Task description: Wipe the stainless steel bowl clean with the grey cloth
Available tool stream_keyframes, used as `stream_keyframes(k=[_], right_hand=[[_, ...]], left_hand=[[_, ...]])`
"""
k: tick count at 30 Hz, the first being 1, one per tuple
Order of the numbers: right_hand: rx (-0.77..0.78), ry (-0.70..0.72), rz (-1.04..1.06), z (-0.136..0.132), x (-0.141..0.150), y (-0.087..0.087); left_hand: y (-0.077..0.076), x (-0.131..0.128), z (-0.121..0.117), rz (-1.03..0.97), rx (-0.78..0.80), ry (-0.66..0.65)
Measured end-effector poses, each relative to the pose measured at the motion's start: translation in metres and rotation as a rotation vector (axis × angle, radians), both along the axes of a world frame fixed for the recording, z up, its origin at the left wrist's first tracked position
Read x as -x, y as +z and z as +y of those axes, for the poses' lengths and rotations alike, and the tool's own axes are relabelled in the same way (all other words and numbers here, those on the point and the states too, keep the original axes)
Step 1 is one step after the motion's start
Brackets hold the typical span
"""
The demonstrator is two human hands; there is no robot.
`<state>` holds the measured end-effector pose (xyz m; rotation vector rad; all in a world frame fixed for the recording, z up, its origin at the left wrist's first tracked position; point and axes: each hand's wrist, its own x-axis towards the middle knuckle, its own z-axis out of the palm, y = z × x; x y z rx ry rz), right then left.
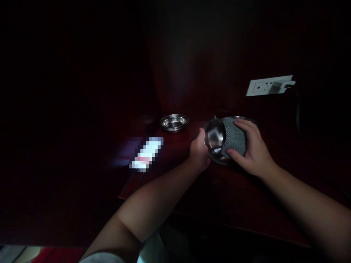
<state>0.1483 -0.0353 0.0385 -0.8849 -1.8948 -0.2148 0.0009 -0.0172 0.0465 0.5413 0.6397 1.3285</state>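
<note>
A shiny steel bowl point(215, 136) is held tilted over the dark red table. The fingers of my left hand point(199, 150) are closed on its left rim, with the thumb up along the edge. My right hand point(253, 148) grips a grey patterned cloth point(236, 136) with a checked border and presses it against the bowl's right side. The cloth covers that part of the bowl. Behind my right hand shows the rim of another metal dish point(248, 119), mostly hidden.
Small steel bowls point(174, 123), apparently stacked, stand at the back left. A lit phone point(146, 154), its screen blurred, lies near the table's left edge with a cable point(133, 182). A white socket plate point(270, 86) with a plugged-in charger is on the wall. The surroundings are very dark.
</note>
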Motion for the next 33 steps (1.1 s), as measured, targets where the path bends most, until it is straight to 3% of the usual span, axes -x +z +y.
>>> stream_keyframes(k=[16,25,33], right_hand=[[0.037,-0.037,0.035,0.002,-0.002,-0.002],[0.074,-0.041,0.051,0.0,-0.001,-0.001],[0.085,-0.038,0.049,0.003,-0.003,-0.002]], left_hand=[[-0.008,0.0,-0.002,0.192,-0.026,0.074],[-0.019,0.001,0.004,0.217,-0.104,0.045],[-0.017,0.001,0.002,0.266,-0.094,0.052]])
